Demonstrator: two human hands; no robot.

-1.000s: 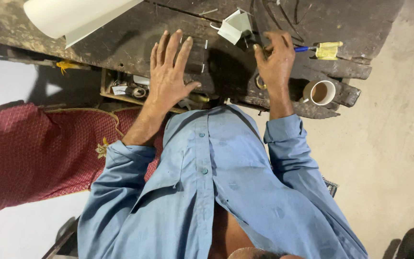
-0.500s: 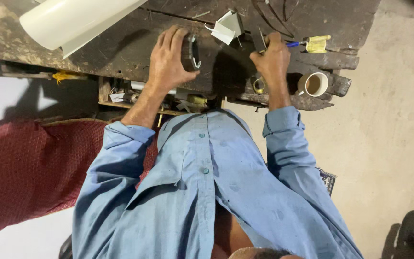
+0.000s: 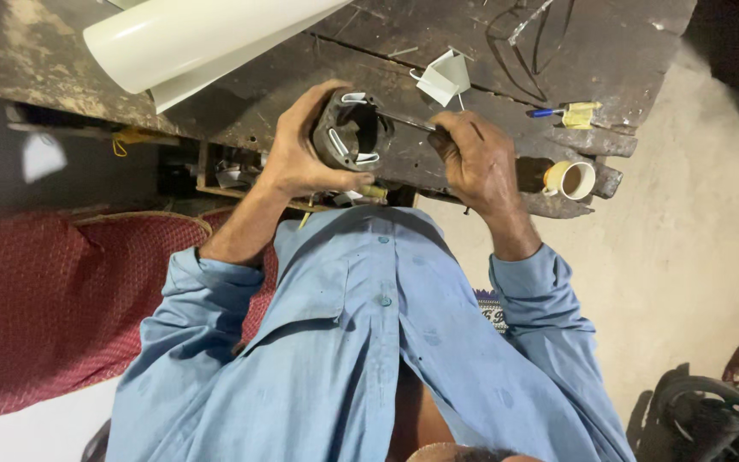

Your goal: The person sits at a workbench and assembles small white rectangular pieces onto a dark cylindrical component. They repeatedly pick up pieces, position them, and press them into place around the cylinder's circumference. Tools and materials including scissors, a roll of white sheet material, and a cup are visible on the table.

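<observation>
Two hands are seen at work above a dark, scarred wooden workbench, which fills the upper part of the view and serves as the surface over which everything is held. Across its far left corner a large roll of white sheet has been laid, apparently kept out of the way of the work. Below the bench edge a red patterned cloth is spread at the person's left side.

At the centre a round, dark metal motor stator is gripped by the left hand, with the fingers wrapped around its outer wall and the thumb pressed beneath; the bore is turned up and toward the right hand, presumably so that the slots lined with white paper can be reached. It is held just above the near edge of the bench, not resting on it.

The right hand is closed around a thin metal rod, whose tip is pointed into the stator's rim, the low angle seemingly chosen for reaching a slot.

Beside the right hand, a small cup is set at the bench edge. Farther back a folded piece of white paper and a blue pen are left within reach.
</observation>
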